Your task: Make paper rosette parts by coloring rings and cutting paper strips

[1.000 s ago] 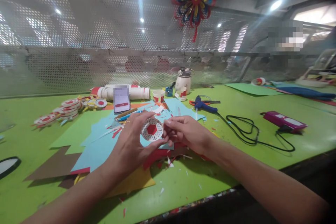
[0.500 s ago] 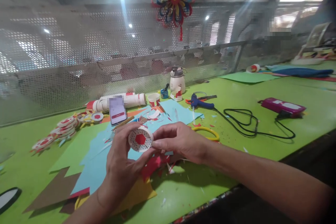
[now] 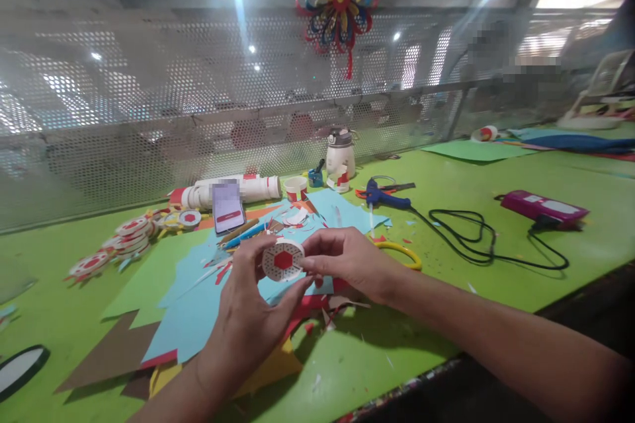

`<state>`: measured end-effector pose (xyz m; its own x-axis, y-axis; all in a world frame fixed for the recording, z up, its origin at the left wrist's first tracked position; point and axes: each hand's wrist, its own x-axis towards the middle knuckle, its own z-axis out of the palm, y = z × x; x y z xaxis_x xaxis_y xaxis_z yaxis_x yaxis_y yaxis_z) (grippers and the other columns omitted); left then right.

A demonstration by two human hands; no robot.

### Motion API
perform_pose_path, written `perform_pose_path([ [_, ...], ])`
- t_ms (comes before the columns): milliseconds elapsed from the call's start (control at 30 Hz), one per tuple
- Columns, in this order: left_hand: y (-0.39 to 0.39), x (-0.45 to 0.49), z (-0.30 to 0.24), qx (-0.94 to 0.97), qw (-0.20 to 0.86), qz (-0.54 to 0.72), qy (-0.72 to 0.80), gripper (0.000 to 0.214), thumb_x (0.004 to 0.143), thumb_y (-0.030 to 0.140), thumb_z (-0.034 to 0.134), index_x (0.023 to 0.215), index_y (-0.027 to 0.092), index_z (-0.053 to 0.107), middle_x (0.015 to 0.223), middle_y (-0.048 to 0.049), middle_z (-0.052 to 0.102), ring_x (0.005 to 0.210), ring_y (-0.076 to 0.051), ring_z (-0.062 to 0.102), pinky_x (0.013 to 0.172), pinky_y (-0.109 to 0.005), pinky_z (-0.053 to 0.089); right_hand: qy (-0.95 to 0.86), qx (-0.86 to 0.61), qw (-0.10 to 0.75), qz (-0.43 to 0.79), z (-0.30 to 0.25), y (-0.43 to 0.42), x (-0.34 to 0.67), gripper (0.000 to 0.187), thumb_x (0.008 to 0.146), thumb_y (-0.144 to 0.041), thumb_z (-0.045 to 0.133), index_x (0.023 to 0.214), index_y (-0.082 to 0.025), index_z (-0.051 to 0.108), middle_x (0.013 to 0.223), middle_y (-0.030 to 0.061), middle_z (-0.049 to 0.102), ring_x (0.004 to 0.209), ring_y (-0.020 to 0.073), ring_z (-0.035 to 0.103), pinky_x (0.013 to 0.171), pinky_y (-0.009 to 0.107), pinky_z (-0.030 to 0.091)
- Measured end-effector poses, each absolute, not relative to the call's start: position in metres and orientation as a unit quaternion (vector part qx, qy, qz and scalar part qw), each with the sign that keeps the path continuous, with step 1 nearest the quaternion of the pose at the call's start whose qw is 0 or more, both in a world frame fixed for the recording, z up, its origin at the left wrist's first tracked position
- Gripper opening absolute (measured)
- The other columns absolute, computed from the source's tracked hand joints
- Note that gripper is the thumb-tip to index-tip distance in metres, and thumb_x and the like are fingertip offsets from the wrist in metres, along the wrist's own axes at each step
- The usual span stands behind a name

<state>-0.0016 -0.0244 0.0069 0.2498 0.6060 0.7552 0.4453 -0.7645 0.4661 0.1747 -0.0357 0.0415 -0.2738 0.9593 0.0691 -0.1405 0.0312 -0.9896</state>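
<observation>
A small round white paper piece (image 3: 270, 268), like the cut base of a paper cup, is held upright above the table. Its face bears a red hexagon ringed by dark dots. My left hand (image 3: 253, 297) curls around its left side, fingers at the upper edge and thumb below. At the right rim, my right hand (image 3: 350, 263) pinches the piece between thumb and fingers. Blue paper sheets (image 3: 191, 317) and red paper scraps (image 3: 315, 304) lie under the hands. Close to my right hand are the yellow scissor handles (image 3: 399, 254), partly hidden behind it.
A blue glue gun (image 3: 384, 197) is cabled to a purple power box (image 3: 543, 208). Decorated round pieces (image 3: 133, 236) are stacked at left. A phone (image 3: 229, 208) leans on white paper cups (image 3: 262, 188). Behind stand a cut cup (image 3: 296, 189) and a bottle (image 3: 340, 153).
Both hands and the round piece sit slightly further right in view, and the whole scene has shifted right too. The piece's face is tilted a little differently; both hands keep hold.
</observation>
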Motion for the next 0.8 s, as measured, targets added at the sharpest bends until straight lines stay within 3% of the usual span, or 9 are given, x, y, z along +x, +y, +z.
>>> perform_pose_path([
  [367,-0.025,-0.007,0.011,0.788,0.121,0.503,0.335,0.034,0.083,0.018,0.058,0.115,0.021,0.046,0.11,-0.0096,0.057,0.095,-0.021,0.063,0.081,-0.039,0.057,-0.608,-0.396,0.466,0.506,0.043,-0.031,0.181,0.014,0.073,-0.026,0.071,0.081,-0.015,0.067,0.068,-0.0011,0.062,0.059,0.0103,0.054,0.06,0.026,0.045],
  [800,-0.024,-0.006,0.013,0.776,0.12,0.505,0.359,0.014,0.087,0.025,0.053,0.1,0.021,0.051,0.086,-0.0034,0.065,0.071,-0.018,0.068,0.061,-0.031,0.058,-0.634,-0.415,0.462,0.46,0.043,-0.031,0.185,0.015,0.075,-0.027,0.069,0.084,-0.016,0.067,0.074,0.0006,0.062,0.061,0.0108,0.051,0.059,0.027,0.041],
])
